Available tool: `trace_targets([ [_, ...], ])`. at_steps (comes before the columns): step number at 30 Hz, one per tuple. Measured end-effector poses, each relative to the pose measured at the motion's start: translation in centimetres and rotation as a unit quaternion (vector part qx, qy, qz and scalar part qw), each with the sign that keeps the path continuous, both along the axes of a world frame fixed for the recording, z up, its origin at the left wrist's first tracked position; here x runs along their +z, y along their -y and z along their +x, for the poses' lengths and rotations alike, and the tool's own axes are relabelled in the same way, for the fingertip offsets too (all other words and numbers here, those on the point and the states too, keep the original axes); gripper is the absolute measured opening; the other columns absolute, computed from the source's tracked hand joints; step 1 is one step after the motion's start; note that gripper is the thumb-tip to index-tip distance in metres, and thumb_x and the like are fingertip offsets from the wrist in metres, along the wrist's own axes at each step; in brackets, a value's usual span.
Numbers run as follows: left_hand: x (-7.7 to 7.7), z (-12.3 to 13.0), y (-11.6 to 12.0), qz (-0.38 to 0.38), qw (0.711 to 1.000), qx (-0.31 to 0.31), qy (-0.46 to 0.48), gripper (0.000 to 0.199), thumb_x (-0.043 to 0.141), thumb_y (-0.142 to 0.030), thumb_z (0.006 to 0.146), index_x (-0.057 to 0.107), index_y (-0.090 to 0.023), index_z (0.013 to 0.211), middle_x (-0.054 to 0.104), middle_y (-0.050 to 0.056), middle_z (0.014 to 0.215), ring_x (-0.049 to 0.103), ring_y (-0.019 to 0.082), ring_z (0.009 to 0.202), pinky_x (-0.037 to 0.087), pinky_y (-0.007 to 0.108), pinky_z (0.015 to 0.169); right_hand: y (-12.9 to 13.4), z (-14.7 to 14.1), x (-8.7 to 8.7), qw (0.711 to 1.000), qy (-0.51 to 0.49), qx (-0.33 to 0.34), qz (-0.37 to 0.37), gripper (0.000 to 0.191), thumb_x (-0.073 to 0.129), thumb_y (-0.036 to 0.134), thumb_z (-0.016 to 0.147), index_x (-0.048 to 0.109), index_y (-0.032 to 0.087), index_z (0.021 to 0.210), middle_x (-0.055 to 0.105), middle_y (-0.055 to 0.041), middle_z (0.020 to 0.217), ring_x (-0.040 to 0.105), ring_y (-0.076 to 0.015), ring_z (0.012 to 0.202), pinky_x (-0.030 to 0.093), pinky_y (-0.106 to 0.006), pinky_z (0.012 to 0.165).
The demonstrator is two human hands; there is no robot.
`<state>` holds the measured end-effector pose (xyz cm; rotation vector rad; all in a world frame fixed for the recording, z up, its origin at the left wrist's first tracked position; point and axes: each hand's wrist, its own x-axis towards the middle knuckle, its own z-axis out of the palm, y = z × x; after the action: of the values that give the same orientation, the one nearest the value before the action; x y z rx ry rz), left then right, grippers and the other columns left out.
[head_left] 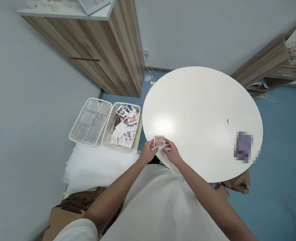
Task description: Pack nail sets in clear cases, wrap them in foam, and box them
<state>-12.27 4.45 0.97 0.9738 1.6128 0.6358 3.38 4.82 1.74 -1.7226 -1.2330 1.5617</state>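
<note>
Fingers (152, 146) of left hand (147, 152) and right hand (172, 152) grasping small nail set (159, 140) by its sides, lower centre.
White desk (200, 103), centre to right; white sheeting (97, 164), lower left; basket (78, 117) of clear cases, basket (115, 147) of nail cards (128, 135), left of centre.

Bright, even light | glare on tabletop (200, 100) | edges stretched | purple patch (243, 146) pixelated

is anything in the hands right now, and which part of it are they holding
Yes: a small card of false nails, by its two side edges, left hand on one, right hand on the other.
</note>
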Motion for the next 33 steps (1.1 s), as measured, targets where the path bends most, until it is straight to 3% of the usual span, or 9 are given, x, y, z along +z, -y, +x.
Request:
trace_targets([
  [6,-1.1,-1.3,-1.5,-0.005,1.0,-0.019,-0.022,0.059,0.062,-0.033,0.067,0.047,-0.016,0.121,0.047,0.01,0.105,0.053,0.018,0.086,0.043,0.027,0.069,-1.0,-2.1,-1.7,0.999,0.017,0.018,-0.026,0.065,0.055,0.025,0.068,0.034,0.027,0.129,0.044,-0.0072,0.116,0.051,-0.0187,0.094,0.049,-0.034,0.077],
  [14,-2.8,-2.2,-2.1,-0.008,0.996,-0.073,-0.041,0.057,0.058,-0.035,0.071,0.042,-0.021,0.124,0.043,0.009,0.111,0.051,0.018,0.093,0.042,0.026,0.072,-1.7,-2.6,-2.6,0.997,0.054,0.055,-0.008,0.065,0.054,0.022,0.069,0.034,0.025,0.131,0.042,-0.0084,0.115,0.049,-0.0199,0.099,0.048,-0.034,0.081],
  [20,-2.3,-2.3,-2.4,-0.007,0.994,-0.09,-0.058,0.058,0.057,-0.034,0.072,0.039,-0.02,0.126,0.043,0.01,0.114,0.051,0.019,0.096,0.043,0.029,0.078,-1.6,-3.0,-3.0,0.987,0.114,0.101,0.043,0.066,0.05,0.021,0.072,0.027,0.026,0.134,0.039,-0.0085,0.117,0.047,-0.0203,0.103,0.045,-0.036,0.085],
  [23,-1.5,-2.6,-2.1,0.059,0.981,-0.148,-0.109,0.054,0.055,-0.029,0.073,0.041,-0.019,0.124,0.045,0.01,0.115,0.048,0.023,0.104,0.039,0.035,0.088,-1.3,-2.9,-2.5,0.968,0.182,0.142,0.094,0.063,0.048,0.022,0.074,0.027,0.023,0.134,0.037,-0.0103,0.125,0.039,-0.0233,0.115,0.04,-0.039,0.091],
  [27,-0.8,-3.2,-1.4,0.151,0.939,-0.244,-0.187,0.047,0.053,-0.026,0.074,0.046,-0.018,0.12,0.046,0.012,0.122,0.039,0.029,0.116,0.03,0.043,0.097,-0.6,-2.5,-1.5,0.918,0.284,0.226,0.162,0.053,0.049,0.029,0.077,0.038,0.025,0.128,0.034,-0.0108,0.135,0.029,-0.0292,0.123,0.028,-0.046,0.096],
  [33,-0.8,-3.4,-1.2,0.176,0.901,-0.314,-0.242,0.049,0.052,-0.025,0.076,0.043,-0.018,0.124,0.041,0.013,0.132,0.032,0.031,0.123,0.026,0.046,0.096,-0.3,-2.8,-1.2,0.883,0.333,0.28,0.177,0.046,0.047,0.034,0.079,0.043,0.023,0.124,0.031,-0.0113,0.14,0.024,-0.0309,0.127,0.019,-0.049,0.096],
])
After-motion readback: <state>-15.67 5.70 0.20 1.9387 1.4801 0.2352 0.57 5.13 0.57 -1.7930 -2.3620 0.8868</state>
